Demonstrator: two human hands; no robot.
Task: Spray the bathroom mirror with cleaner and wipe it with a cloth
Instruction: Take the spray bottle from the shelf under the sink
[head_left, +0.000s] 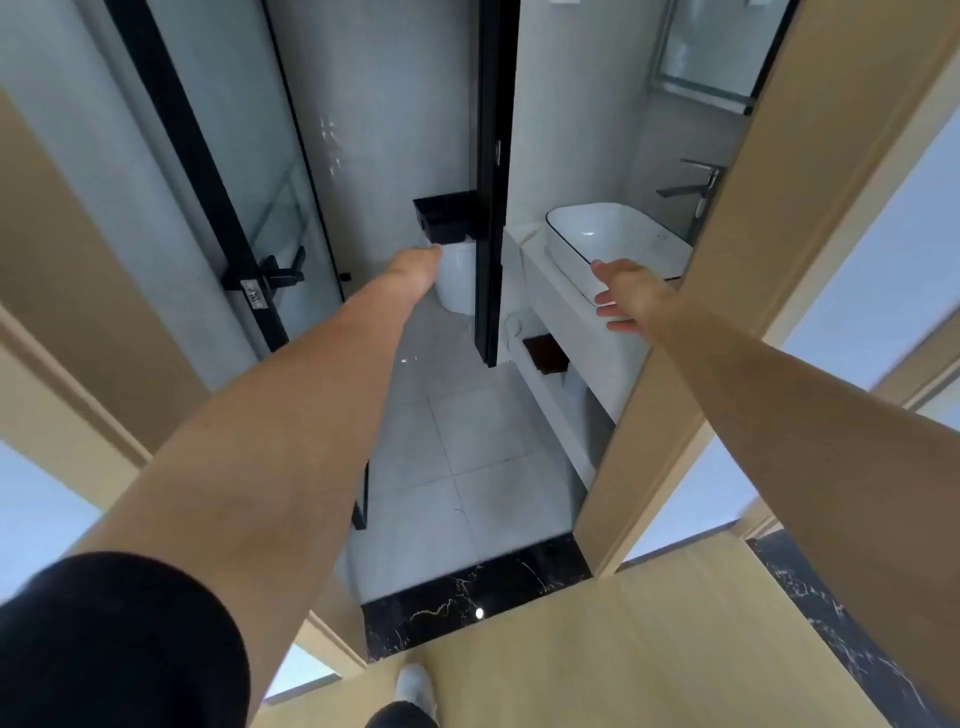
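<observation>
I stand at a bathroom doorway with both arms stretched forward. The mirror (711, 47) hangs on the far right wall above the basin, partly cut off by the wooden door frame. My left hand (415, 265) is seen end-on, fingers folded out of sight, in front of the toilet. My right hand (623, 296) is held out with fingers spread and nothing in it, just before the white basin (608, 234). No spray bottle or cloth shows anywhere.
A black-framed glass door (218, 171) with a black handle (275, 275) stands open at left. A black partition edge (493, 182) divides toilet (457, 280) from vanity (561, 312). A tap (696, 182) rises behind the basin. A black marble threshold (467, 597) crosses the floor.
</observation>
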